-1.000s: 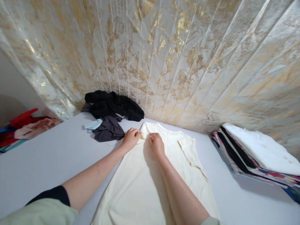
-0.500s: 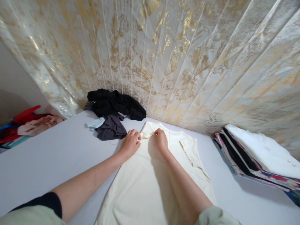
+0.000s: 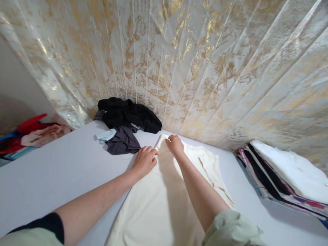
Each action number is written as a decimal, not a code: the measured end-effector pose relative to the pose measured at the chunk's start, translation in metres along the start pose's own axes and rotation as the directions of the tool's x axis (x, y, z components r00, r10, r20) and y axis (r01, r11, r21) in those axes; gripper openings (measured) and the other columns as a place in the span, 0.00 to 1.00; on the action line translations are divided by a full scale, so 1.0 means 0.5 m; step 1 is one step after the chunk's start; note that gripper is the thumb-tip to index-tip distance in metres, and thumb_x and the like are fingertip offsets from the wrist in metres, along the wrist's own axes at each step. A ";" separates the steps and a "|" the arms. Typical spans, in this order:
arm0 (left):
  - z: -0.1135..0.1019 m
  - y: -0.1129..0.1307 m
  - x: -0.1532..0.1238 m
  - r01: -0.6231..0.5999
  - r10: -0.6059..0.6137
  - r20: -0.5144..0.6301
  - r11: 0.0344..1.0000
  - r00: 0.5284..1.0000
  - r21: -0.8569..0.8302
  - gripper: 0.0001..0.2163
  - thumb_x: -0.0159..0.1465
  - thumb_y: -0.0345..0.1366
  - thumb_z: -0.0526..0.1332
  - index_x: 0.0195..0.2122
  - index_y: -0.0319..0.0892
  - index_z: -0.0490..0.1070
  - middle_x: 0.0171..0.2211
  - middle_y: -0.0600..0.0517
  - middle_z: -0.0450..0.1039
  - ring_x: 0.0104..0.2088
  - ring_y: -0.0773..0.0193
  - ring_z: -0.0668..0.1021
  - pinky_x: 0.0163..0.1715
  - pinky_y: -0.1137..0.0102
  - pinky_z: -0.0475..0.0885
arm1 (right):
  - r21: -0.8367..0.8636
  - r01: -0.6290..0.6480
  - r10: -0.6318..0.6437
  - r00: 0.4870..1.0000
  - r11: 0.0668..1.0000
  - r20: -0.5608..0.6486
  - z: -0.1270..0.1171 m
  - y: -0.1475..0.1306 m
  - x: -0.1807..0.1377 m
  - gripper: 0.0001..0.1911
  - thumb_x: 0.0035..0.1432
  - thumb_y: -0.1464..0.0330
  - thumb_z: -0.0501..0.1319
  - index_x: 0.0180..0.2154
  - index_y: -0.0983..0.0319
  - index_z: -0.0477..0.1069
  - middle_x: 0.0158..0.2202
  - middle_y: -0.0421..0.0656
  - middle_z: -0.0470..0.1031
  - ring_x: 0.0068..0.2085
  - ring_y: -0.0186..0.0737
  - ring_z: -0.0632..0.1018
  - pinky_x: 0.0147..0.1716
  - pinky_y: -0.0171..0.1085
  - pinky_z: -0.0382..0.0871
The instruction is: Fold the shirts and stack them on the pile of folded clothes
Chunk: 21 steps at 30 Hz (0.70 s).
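Observation:
A cream sleeveless garment (image 3: 151, 205) lies spread over the white surface, its neck end toward the curtain. At its upper left edge, my left hand (image 3: 145, 160) is closed on the cloth, with the thumb pressed near the fingers. My right hand (image 3: 175, 145) pinches the same garment close to its left shoulder, forearm crossing over the cloth. Part of the neckline is hidden behind the right hand. A narrow slit-like fold shows on the garment's right side.
Rumpled black cloth (image 3: 130, 114) and dark grey cloth (image 3: 123, 140) lie beyond my left hand, beside a pale blue piece (image 3: 105, 135). A stack of folded clothes (image 3: 289, 171) stands at right. Red and pink clothes (image 3: 38, 133) sit far left. A gold-patterned curtain (image 3: 179, 68) hangs behind.
My right hand has shifted up toward the garment's shoulder tip. The cloth that was folded up between the hands now lies flatter. My left hand has moved slightly down.

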State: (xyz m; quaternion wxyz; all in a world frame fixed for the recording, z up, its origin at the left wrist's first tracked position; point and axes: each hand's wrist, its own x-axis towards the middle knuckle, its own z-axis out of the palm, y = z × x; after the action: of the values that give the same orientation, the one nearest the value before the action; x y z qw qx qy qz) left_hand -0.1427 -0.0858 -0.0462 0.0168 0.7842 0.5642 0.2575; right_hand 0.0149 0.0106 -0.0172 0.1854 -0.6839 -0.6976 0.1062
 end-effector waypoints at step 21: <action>-0.009 0.004 0.011 0.113 -0.118 -0.123 0.993 0.985 -0.046 0.07 0.63 0.32 0.57 0.42 0.44 0.69 0.40 0.49 0.72 0.43 0.57 0.73 0.43 0.64 0.65 | 0.094 -0.113 0.096 0.980 0.989 0.174 0.034 -0.035 0.090 0.13 0.54 0.58 0.60 0.33 0.62 0.74 0.31 0.46 0.77 0.34 0.41 0.76 0.31 0.34 0.64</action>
State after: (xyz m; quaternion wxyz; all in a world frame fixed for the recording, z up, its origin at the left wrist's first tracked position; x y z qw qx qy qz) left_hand -0.1415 -0.0826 -0.0395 0.0113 0.7321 0.6035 0.3157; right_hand -0.0076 0.0565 -0.0205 0.1551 -0.6975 -0.6675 0.2094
